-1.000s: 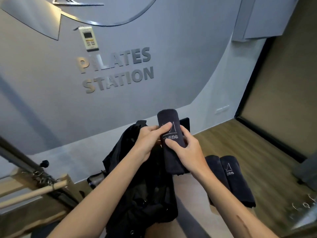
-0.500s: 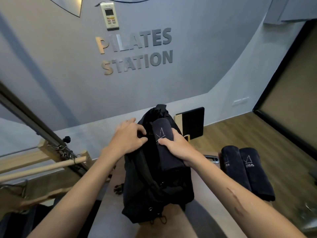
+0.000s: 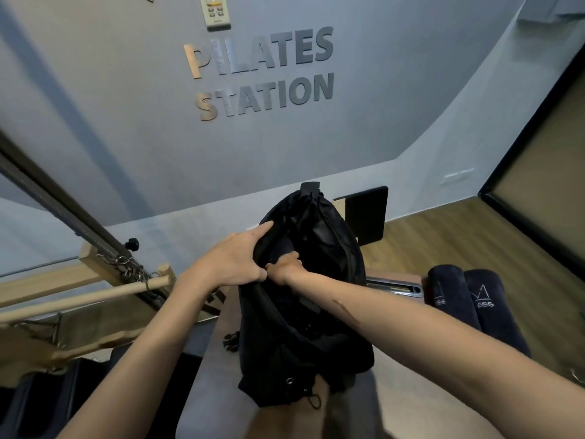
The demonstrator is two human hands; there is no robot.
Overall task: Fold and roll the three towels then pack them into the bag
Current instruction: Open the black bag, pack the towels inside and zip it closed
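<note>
Grey studio wall with "PILATES STATION" lettering (image 3: 262, 74) rises behind a padded bench (image 3: 221, 359); at far left a wooden dowel bar (image 3: 95, 294) hangs from springs. Left hand (image 3: 231, 264) grips the rim of the black bag (image 3: 316, 312), fingers curled over the fabric, holding the mouth wide. Right hand (image 3: 285, 269) is sunk into the opening; half a second ago its rolled towel stood above the rim, and now the towel is barely visible inside, so whether those fingers grip it cannot be told. One towel looks packed. Two rolled towels (image 3: 468, 302) wait on the bench at right.
</note>
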